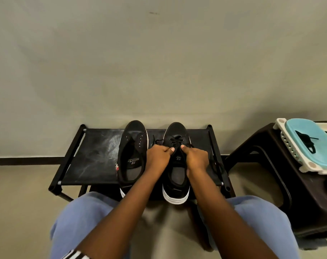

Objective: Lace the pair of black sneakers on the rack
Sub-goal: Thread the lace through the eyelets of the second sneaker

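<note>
I observe two black canvas sneakers with white soles standing side by side on a low black fabric-topped rack with a metal frame (95, 156), toes toward the pale wall (159, 62). The left-hand black sneaker (132, 156) has bare eyelets and an open tongue; no lace is visible in it. The right-hand black sneaker (174, 165) carries a black shoelace (174, 142) crossed through its forward eyelets, with loose ends trailing off both sides onto the rack.

My left hand (158, 156) has its fingers curled, thumb and fingers pinching the lace at the left side of that sneaker's eyelet row. My right hand (195, 156) is likewise curled and pinches the lace at the right side. The two thumbs sit near one another above the tongue.

Blue trousers (80, 217) cover both knees below the rack. To the right stands a dark brown plastic stool (271, 165) bearing a white slotted basket (293, 152) with a turquoise lid (308, 141); a second black lace (306, 141) lies on that lid.
</note>
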